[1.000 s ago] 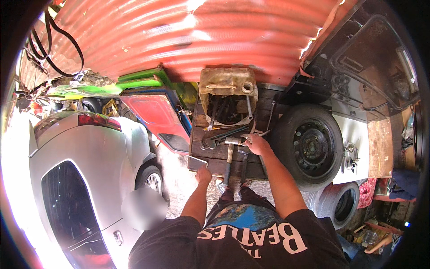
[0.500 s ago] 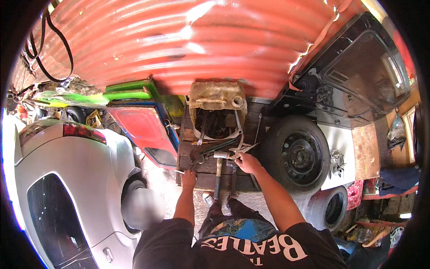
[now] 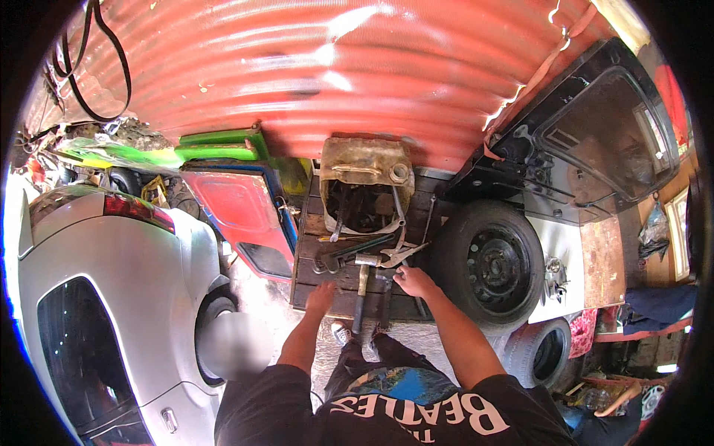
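Right hand (image 3: 416, 283) drawn back, tools (image 3: 339, 215) in jug (image 3: 358, 154)

The view came from the left of two fisheye cameras worn on the person's head, looking down and ahead. The black shirt (image 3: 394, 418) lay nearest, at bottom centre; the wooden bench (image 3: 344, 280), left hand (image 3: 321, 297) and right hand (image 3: 415, 282) sat farther off mid-frame; red corrugated sheeting (image 3: 260, 70) bowed across the top.
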The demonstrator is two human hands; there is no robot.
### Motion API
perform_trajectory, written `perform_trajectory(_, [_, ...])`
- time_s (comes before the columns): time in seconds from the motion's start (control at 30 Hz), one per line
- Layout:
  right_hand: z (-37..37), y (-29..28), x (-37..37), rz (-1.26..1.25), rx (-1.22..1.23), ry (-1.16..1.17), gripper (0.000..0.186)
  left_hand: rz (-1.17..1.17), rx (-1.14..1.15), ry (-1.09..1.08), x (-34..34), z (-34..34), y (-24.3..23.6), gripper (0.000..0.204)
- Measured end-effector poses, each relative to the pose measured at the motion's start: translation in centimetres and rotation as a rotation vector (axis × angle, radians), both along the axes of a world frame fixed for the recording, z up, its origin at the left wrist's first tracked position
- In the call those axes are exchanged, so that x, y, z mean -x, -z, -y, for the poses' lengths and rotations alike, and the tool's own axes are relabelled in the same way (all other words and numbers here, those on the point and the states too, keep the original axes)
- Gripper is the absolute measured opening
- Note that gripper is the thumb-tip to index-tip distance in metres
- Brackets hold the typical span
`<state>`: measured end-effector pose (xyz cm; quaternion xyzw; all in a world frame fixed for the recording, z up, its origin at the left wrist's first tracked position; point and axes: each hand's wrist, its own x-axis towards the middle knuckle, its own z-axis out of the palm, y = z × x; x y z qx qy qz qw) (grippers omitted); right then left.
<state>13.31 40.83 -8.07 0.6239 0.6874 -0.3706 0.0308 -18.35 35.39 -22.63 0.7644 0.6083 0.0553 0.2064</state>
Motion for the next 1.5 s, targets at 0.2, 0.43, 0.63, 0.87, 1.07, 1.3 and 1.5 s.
perform_trajectory(0.2, [-1.2, 2.4, 3.0, -0.191, -0.141, 0.019, 0.034, 0.446, 0.012, -0.304, -7.4, -3.2, -6.7, 0.031])
perform_trajectory(0.43, [-2.5, 1.7, 6.7, -0.873, 0.272, 0.443, 0.043, 0.786, 0.057, -0.490, -11.3, -9.0, -13.6, 0.029])
perform_trajectory(0.63, [-3.5, -1.0, 7.7, -1.034, 0.336, 0.597, 0.043, 1.431, 0.224, -0.516, -10.8, -11.9, -13.7, 0.018])
perform_trajectory(0.87, [-3.6, -2.8, 7.9, -1.150, 0.318, 0.657, 0.034, 1.344, 0.270, -0.483, -12.0, -11.4, -15.7, 0.019])
perform_trajectory(1.07, [-3.3, -4.1, 7.6, -1.254, 0.291, 0.633, 0.026, 1.303, 0.238, -0.515, -12.9, -11.1, -16.3, 0.019])
perform_trajectory(1.3, [-3.4, -3.4, 5.7, -1.214, 0.111, 0.553, 0.017, 1.247, 0.281, -0.603, -14.4, -11.3, -18.5, 0.020])
perform_trajectory(1.5, [-4.1, -2.8, 2.7, -1.075, 0.185, 0.302, 0.023, 1.222, 0.150, -0.650, -15.2, -11.9, -18.3, 0.020])
